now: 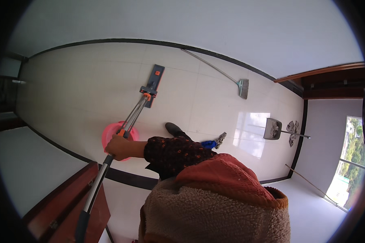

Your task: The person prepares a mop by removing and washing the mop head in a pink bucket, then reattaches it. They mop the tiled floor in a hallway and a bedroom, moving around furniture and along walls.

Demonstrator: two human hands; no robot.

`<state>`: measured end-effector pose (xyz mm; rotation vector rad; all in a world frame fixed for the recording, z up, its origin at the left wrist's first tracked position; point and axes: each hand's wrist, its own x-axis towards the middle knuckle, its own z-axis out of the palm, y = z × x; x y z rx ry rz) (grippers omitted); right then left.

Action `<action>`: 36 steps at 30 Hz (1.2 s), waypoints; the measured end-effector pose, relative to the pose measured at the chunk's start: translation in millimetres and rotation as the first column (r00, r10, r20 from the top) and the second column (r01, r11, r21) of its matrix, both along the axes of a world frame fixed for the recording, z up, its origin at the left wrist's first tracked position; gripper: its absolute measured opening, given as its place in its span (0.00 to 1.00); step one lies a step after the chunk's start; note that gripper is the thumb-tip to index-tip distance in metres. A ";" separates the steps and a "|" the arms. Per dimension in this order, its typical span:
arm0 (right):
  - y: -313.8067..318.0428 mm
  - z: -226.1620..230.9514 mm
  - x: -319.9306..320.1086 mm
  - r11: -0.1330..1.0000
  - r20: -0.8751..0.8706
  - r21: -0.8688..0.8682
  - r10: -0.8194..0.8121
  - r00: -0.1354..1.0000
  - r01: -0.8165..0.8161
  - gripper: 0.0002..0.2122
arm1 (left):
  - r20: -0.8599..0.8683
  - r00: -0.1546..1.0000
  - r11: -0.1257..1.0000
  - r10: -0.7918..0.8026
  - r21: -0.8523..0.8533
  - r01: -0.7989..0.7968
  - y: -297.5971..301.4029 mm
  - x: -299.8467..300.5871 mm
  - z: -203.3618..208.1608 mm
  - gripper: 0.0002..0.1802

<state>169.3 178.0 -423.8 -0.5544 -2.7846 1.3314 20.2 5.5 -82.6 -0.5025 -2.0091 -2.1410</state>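
My right hand (119, 148), reaching across to the left in a dark patterned sleeve, is wrapped round the metal handle of a flat mop (136, 113). The mop's long grey head (154, 79) with orange parts lies out in front on the pale tiles. Its handle slants back past my hand toward the lower left, ending in a dark grip. Below my hand and the shaft stands a pink basin (106, 135), partly hidden by both. My left hand does not show.
A broom (243, 89) leans toward the far wall. To the right lie a grey dustpan (273, 128) with debris and crumpled grey cloths (292, 127). A thin stick (308, 180) leans by the window (351, 154). A dark shoe (173, 128) is near the basin; a red-brown door (95, 210) stands lower left.
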 end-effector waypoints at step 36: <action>-111.0 -21.3 -176.2 0.983 -0.310 0.137 0.164 0.937 -0.127 0.05 | 0.060 0.939 0.915 0.339 0.210 -0.344 -171.0 -42.5 -17.8 0.15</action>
